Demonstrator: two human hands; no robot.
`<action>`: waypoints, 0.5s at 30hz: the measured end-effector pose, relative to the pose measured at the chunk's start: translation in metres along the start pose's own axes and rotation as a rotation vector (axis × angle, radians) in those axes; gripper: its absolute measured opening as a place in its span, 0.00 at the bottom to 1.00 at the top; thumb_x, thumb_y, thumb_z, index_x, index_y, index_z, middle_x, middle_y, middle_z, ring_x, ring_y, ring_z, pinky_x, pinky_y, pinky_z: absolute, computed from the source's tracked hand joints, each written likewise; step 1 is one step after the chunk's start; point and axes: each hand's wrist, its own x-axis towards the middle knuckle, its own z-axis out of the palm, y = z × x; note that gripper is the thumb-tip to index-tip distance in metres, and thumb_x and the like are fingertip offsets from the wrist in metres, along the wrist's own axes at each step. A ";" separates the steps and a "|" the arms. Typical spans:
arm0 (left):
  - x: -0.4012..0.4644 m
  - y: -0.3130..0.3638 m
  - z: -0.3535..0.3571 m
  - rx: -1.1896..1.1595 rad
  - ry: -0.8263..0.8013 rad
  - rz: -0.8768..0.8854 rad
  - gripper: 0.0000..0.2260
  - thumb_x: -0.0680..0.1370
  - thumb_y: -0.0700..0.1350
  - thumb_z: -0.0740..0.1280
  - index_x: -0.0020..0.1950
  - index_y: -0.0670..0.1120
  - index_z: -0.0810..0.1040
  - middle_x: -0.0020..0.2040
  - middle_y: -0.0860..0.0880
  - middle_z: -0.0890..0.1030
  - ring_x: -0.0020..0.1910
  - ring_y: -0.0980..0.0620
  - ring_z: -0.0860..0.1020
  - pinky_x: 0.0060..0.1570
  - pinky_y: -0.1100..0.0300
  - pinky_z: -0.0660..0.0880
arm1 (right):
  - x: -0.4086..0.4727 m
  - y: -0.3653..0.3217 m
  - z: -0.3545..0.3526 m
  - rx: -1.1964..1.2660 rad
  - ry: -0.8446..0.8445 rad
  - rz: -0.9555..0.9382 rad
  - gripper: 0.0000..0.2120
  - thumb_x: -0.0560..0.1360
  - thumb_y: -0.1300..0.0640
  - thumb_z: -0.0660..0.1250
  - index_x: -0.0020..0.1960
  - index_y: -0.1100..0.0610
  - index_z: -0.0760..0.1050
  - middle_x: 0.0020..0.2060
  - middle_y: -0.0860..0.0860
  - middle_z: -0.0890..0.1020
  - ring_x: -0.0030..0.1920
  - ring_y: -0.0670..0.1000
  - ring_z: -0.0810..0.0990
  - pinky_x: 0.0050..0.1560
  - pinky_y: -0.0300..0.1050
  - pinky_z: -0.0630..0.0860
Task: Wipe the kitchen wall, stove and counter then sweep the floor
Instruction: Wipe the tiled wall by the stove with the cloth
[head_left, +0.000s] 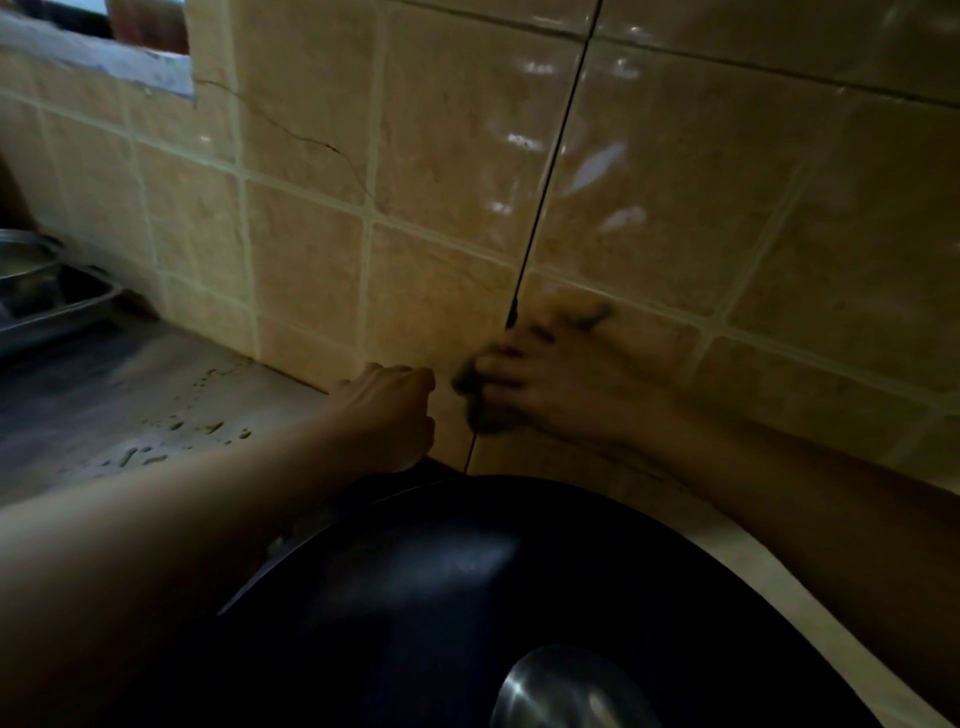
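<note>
Left forearm comes in from lower left, reaching forward and up. Left hand (387, 415) seen from the back, fingers curled in a loose fist at the wall base; what it holds, if anything, is hidden. Right forearm enters from the right edge, angled toward centre. Right hand (540, 379) motion-blurred, fingers bent, fingertips (483, 371) pointing left with something dark and blurred at them; grip unclear. The two hands are near, not touching.

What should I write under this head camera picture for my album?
Two hands, left hand and right hand, meet at the tiled wall behind a dark wok.
</note>
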 end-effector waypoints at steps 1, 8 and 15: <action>0.000 0.002 0.001 0.003 -0.002 0.006 0.17 0.79 0.49 0.60 0.68 0.48 0.67 0.63 0.47 0.73 0.62 0.46 0.69 0.57 0.50 0.71 | 0.002 0.006 -0.005 -0.036 0.017 0.048 0.19 0.72 0.55 0.53 0.49 0.52 0.83 0.53 0.51 0.82 0.52 0.57 0.81 0.53 0.52 0.67; -0.002 0.019 0.006 -0.018 0.000 0.033 0.19 0.80 0.48 0.60 0.71 0.48 0.66 0.68 0.47 0.72 0.65 0.45 0.71 0.61 0.49 0.71 | -0.060 -0.020 0.000 -0.006 -0.073 -0.083 0.17 0.75 0.55 0.55 0.48 0.51 0.84 0.53 0.49 0.83 0.49 0.55 0.82 0.50 0.49 0.63; 0.000 0.053 0.014 -0.067 0.024 0.011 0.16 0.79 0.49 0.59 0.67 0.50 0.69 0.67 0.46 0.73 0.61 0.44 0.75 0.59 0.49 0.73 | -0.078 -0.016 -0.004 -0.066 -0.130 0.048 0.21 0.77 0.53 0.51 0.49 0.49 0.84 0.53 0.49 0.83 0.51 0.55 0.82 0.54 0.51 0.63</action>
